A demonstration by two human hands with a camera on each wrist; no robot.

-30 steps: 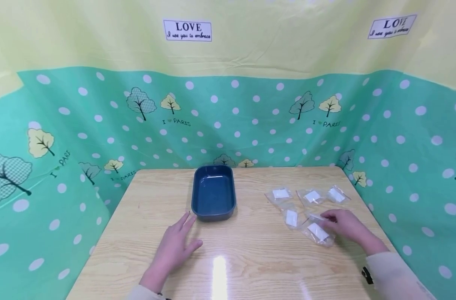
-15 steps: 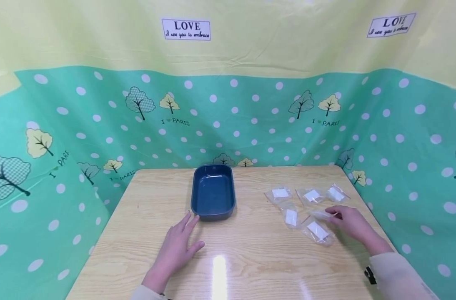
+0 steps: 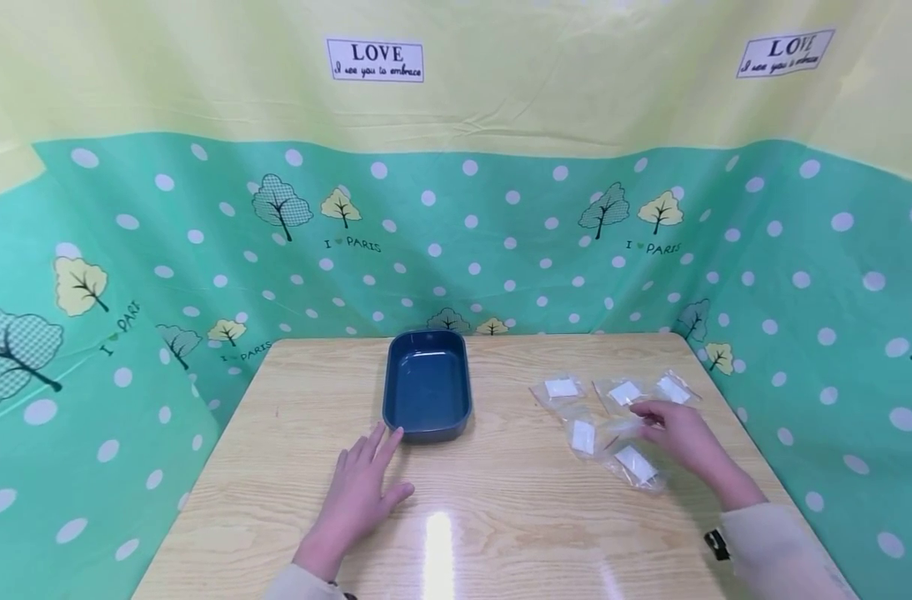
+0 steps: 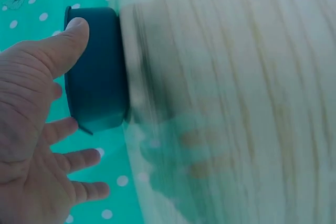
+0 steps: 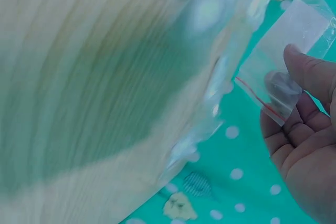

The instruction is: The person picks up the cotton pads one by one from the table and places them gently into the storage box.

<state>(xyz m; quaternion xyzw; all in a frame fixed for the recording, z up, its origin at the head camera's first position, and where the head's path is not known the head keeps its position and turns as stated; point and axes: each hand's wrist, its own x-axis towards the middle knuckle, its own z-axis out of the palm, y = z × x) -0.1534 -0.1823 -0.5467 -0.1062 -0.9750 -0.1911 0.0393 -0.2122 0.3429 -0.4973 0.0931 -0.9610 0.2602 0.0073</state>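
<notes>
Five bags (image 3: 636, 463) on worktop (image 3: 523, 500), right of blue tray (image 3: 428, 392), head view. Left wrist: my left grip (image 4: 31, 124) relaxed by tray, maybe to steady it. Right wrist: right grip (image 5: 310, 142) pinches sixth bag (image 5: 294, 30), probably since it's limp.

**Gloss, grain and crinkle**

We see thin, clear, shiny plastic in the crinkled bags (image 3: 636, 467) and the smoother red-striped bag (image 5: 281, 59); their white inserts (image 3: 583, 436) look flat and paper-like. The blue tray (image 3: 428, 387) appears smooth and glossy, its material unclear to us. We find polished wood grain on the tabletop (image 3: 531, 525), softly creased cloth in the backdrop (image 3: 471, 200), matt cloth on the sleeve (image 3: 782, 550).
</notes>
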